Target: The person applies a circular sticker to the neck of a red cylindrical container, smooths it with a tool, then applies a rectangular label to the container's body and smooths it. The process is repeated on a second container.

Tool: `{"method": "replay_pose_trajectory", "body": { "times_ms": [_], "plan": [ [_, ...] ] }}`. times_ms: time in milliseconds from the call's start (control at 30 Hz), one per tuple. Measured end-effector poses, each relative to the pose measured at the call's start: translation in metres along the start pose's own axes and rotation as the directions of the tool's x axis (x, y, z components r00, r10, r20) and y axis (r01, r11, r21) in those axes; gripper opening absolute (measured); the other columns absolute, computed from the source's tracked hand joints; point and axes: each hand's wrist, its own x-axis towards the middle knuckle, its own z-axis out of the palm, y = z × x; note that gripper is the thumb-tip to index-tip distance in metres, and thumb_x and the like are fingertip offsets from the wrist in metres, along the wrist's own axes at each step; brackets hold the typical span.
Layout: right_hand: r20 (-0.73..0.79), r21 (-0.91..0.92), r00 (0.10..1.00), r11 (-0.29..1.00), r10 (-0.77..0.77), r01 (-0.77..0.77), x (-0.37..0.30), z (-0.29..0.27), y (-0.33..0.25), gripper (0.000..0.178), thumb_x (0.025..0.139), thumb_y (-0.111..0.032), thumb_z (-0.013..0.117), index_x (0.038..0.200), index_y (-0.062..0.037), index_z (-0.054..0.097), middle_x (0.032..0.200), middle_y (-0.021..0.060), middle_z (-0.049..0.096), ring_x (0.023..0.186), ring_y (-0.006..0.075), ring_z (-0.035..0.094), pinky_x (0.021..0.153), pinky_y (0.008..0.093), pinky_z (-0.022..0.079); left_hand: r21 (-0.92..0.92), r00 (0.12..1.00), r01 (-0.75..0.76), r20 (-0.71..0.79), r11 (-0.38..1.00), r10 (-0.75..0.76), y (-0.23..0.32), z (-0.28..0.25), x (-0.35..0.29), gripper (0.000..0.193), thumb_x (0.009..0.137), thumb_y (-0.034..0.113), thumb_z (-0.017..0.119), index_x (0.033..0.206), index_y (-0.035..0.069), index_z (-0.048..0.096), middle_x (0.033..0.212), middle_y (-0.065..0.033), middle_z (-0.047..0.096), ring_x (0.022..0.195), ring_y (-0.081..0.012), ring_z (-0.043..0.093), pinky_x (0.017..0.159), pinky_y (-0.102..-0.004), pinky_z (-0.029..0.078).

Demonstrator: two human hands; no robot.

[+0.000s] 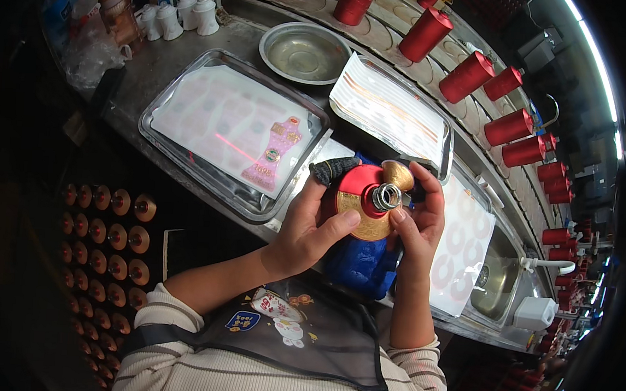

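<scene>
Red-and-gold bottle (pixel 356 187): shoulder and neck face me; body and base hidden below. Left hand (pixel 315 220): several fingers lost to me behind the bottle. Right hand (pixel 419 222): some fingers tucked out of sight. Blue object (pixel 366 265) beneath, partly covered; can't tell its kind. Far red container (pixel 355 3) cropped by my view's edge. Near right, red shapes (pixel 498 382) too dim to count.

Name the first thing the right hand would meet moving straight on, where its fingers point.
The right hand would likely meet the metal tray holding the striped white sheet first, though the depth between them is unclear.
</scene>
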Motion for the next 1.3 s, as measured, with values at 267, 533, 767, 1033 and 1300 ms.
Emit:
{"method": "replay_pose_trajectory", "body": {
  "times_ms": [267, 533, 767, 1033, 1300],
  "plan": [
    [0.004, 0.002, 1.000, 1.000, 0.014, -0.014, -0.001, -0.001, 0.000, 0.064, 0.085, -0.007, 0.070, 0.143, -0.0007, 0.045, 0.121, 0.0111, 0.061, 0.058, 0.0022, 0.050, 0.050, 0.0168, 0.038, 0.020, 1.000, -0.014, 0.001, 1.000, 0.014, 0.000, 0.001, -0.002, 0.062, 0.095, 0.018, 0.059, 0.147, 0.000, 0.032, 0.142, -0.0147, 0.046, 0.133, -0.0222, 0.046, 0.115, -0.0394, 0.033],
    [0.005, 0.030, 0.996, 0.996, 0.087, -0.087, -0.001, -0.001, -0.007, 0.061, 0.085, -0.006, 0.068, 0.142, -0.0019, 0.047, 0.129, 0.0111, 0.058, 0.059, 0.0020, 0.050, 0.051, 0.0169, 0.038, -0.007, 0.996, -0.066, 0.054, 0.998, 0.066, 0.001, -0.001, 0.000, 0.058, 0.098, 0.013, 0.060, 0.149, 0.002, 0.033, 0.140, -0.0131, 0.048, 0.130, -0.0194, 0.050, 0.113, -0.0369, 0.038],
    [0.037, 0.058, 0.997, 0.996, 0.069, -0.071, 0.000, -0.002, -0.004, 0.056, 0.089, -0.003, 0.068, 0.141, -0.0023, 0.049, 0.133, 0.0098, 0.056, 0.078, 0.0019, 0.060, 0.072, 0.0169, 0.049, 0.023, 0.998, -0.042, 0.042, 0.999, 0.041, 0.000, 0.002, -0.002, 0.064, 0.095, 0.010, 0.063, 0.150, 0.003, 0.030, 0.142, -0.0131, 0.047, 0.131, -0.0203, 0.049, 0.113, -0.0384, 0.039],
    [0.010, 0.026, 1.000, 1.000, 0.011, -0.011, -0.001, -0.001, 0.005, 0.051, 0.091, -0.005, 0.064, 0.140, -0.0020, 0.048, 0.121, 0.0070, 0.062, 0.073, 0.0011, 0.059, 0.065, 0.0163, 0.046, 0.030, 0.998, -0.053, 0.043, 0.998, 0.052, -0.004, 0.001, -0.003, 0.063, 0.096, 0.012, 0.062, 0.150, 0.003, 0.031, 0.143, -0.0135, 0.047, 0.132, -0.0206, 0.049, 0.114, -0.0386, 0.039],
    [0.054, -0.049, 0.999, 0.999, 0.005, -0.002, -0.003, -0.005, 0.008, 0.059, 0.089, -0.007, 0.069, 0.143, -0.0025, 0.045, 0.130, 0.0094, 0.059, 0.085, 0.0063, 0.066, 0.072, 0.0197, 0.052, 0.048, 0.995, -0.094, 0.027, 0.994, 0.092, 0.002, 0.008, -0.006, 0.074, 0.094, 0.026, 0.068, 0.152, 0.001, 0.029, 0.147, -0.0163, 0.041, 0.137, -0.0253, 0.044, 0.116, -0.0407, 0.035]
  ]
}}
